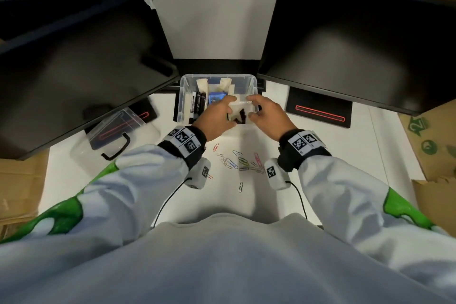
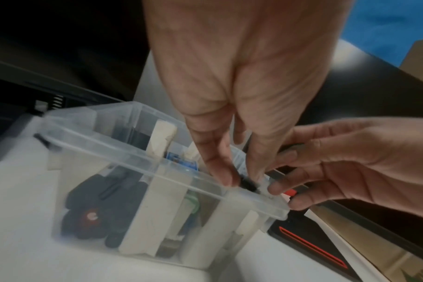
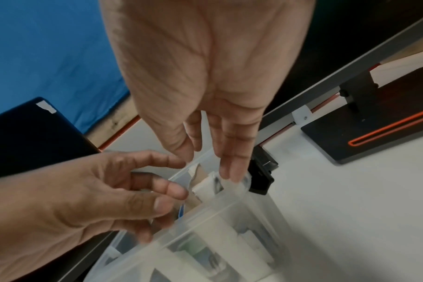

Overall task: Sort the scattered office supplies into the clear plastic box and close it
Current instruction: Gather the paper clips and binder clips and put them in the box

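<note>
Both my hands, left point(image 1: 217, 116) & right point(image 1: 265, 115), hover over the clear plastic box point(image 1: 185, 86), fingers loosely curled round a small clear bag point(image 1: 240, 112) w/ black clips, paper clips point(image 1: 238, 161) on counter point(image 1: 345, 145) behind my wrists.

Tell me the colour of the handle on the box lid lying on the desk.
Black. The lid's handle shows best in the head view, left of the clear box.

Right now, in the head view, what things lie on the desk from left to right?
Clear lid with black handle → clear box → monitor base with red line → cardboard box.
</note>
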`<action>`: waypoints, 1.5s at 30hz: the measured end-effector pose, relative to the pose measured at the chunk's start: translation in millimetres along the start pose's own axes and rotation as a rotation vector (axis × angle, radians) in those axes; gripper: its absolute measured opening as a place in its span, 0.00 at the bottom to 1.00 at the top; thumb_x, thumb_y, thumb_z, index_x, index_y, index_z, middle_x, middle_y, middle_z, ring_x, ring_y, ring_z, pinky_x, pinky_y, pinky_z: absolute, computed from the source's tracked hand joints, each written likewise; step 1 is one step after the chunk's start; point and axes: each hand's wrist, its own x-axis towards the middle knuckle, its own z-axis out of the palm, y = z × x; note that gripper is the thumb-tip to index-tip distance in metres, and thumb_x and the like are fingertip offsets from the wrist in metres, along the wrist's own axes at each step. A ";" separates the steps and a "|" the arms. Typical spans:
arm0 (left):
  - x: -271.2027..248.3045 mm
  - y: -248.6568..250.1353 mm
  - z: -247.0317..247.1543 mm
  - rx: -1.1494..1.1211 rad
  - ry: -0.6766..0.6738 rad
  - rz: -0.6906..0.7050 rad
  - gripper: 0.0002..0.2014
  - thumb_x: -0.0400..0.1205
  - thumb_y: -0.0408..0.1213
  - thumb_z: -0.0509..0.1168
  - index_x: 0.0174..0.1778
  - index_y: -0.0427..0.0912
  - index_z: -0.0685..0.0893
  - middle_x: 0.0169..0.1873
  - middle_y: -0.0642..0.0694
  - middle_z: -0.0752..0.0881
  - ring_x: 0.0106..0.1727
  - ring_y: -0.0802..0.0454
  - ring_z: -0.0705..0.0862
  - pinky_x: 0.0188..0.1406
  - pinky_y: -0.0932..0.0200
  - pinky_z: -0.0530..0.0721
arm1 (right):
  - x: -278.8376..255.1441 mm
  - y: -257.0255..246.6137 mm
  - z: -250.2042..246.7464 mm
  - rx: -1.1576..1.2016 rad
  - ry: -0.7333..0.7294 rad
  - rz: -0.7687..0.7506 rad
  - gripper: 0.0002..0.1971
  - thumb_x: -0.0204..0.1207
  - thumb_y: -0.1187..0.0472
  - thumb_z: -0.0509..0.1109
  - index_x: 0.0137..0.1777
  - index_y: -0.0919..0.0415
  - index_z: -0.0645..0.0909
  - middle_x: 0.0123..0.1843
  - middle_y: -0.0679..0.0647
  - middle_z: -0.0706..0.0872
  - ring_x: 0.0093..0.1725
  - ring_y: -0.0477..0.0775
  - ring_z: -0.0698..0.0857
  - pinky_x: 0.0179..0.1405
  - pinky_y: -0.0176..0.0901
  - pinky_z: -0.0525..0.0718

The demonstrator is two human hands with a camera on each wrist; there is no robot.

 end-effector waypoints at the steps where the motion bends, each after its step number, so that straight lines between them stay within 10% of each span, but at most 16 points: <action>1: -5.8 -5.2 -1.4 -0.051 0.016 -0.013 0.24 0.79 0.40 0.72 0.72 0.48 0.74 0.54 0.48 0.85 0.50 0.50 0.85 0.53 0.55 0.85 | -6.6 2.9 0.6 0.025 0.034 -0.009 0.21 0.80 0.65 0.66 0.73 0.55 0.75 0.67 0.56 0.81 0.52 0.56 0.85 0.52 0.39 0.79; 4: -28.9 -22.3 -0.9 -0.144 -0.039 -0.062 0.09 0.83 0.44 0.66 0.55 0.43 0.80 0.45 0.48 0.87 0.39 0.52 0.87 0.34 0.59 0.84 | -30.1 18.6 9.1 0.091 0.170 -0.052 0.14 0.80 0.66 0.63 0.63 0.53 0.79 0.56 0.50 0.85 0.46 0.52 0.86 0.48 0.43 0.86; 8: -52.6 -55.1 11.8 -0.112 -0.204 -0.096 0.10 0.82 0.44 0.66 0.43 0.40 0.82 0.37 0.44 0.87 0.34 0.51 0.84 0.35 0.58 0.80 | -57.8 52.2 37.3 -0.001 0.029 0.010 0.06 0.80 0.63 0.64 0.52 0.51 0.78 0.38 0.48 0.84 0.37 0.54 0.86 0.41 0.50 0.88; 13: -90.4 -121.3 6.6 0.297 0.009 -0.243 0.16 0.79 0.38 0.71 0.59 0.41 0.76 0.50 0.41 0.81 0.48 0.42 0.85 0.48 0.47 0.84 | -76.2 101.4 64.4 -0.270 -0.199 0.317 0.19 0.78 0.60 0.68 0.67 0.63 0.71 0.64 0.63 0.76 0.54 0.66 0.85 0.55 0.51 0.81; 18: -122.2 -169.6 12.4 0.438 -0.100 -0.567 0.31 0.76 0.39 0.76 0.68 0.35 0.67 0.62 0.30 0.77 0.59 0.29 0.83 0.59 0.38 0.83 | -74.1 95.6 88.1 -0.322 -0.249 0.299 0.21 0.75 0.69 0.68 0.67 0.70 0.69 0.65 0.66 0.73 0.58 0.69 0.82 0.56 0.50 0.80; 27: -103.8 -140.0 54.6 0.268 0.007 -0.464 0.19 0.78 0.37 0.71 0.61 0.37 0.73 0.59 0.35 0.79 0.58 0.34 0.82 0.57 0.42 0.82 | -57.4 53.8 125.1 -0.235 -0.348 0.089 0.24 0.74 0.64 0.73 0.69 0.63 0.72 0.66 0.62 0.74 0.60 0.63 0.82 0.61 0.49 0.80; 35: -124.3 -161.4 43.5 0.238 0.139 -0.521 0.33 0.73 0.37 0.78 0.69 0.34 0.70 0.65 0.33 0.71 0.64 0.32 0.77 0.61 0.38 0.82 | -87.2 85.7 116.3 -0.538 -0.551 0.043 0.32 0.74 0.54 0.75 0.72 0.69 0.66 0.71 0.66 0.72 0.61 0.66 0.83 0.54 0.50 0.81; 41: -98.3 -122.6 78.2 0.267 -0.064 -0.266 0.36 0.71 0.38 0.78 0.72 0.38 0.69 0.66 0.36 0.69 0.64 0.36 0.75 0.61 0.45 0.81 | -61.4 51.3 142.8 -0.422 -0.466 -0.022 0.20 0.78 0.62 0.67 0.68 0.67 0.69 0.66 0.66 0.73 0.58 0.70 0.84 0.52 0.54 0.82; 45: -92.2 -120.7 78.3 0.341 -0.077 -0.280 0.46 0.68 0.42 0.81 0.77 0.41 0.63 0.68 0.38 0.67 0.66 0.38 0.72 0.61 0.42 0.83 | -44.8 46.3 138.6 -0.382 -0.291 -0.007 0.36 0.70 0.55 0.77 0.72 0.60 0.62 0.69 0.63 0.66 0.61 0.67 0.78 0.51 0.57 0.85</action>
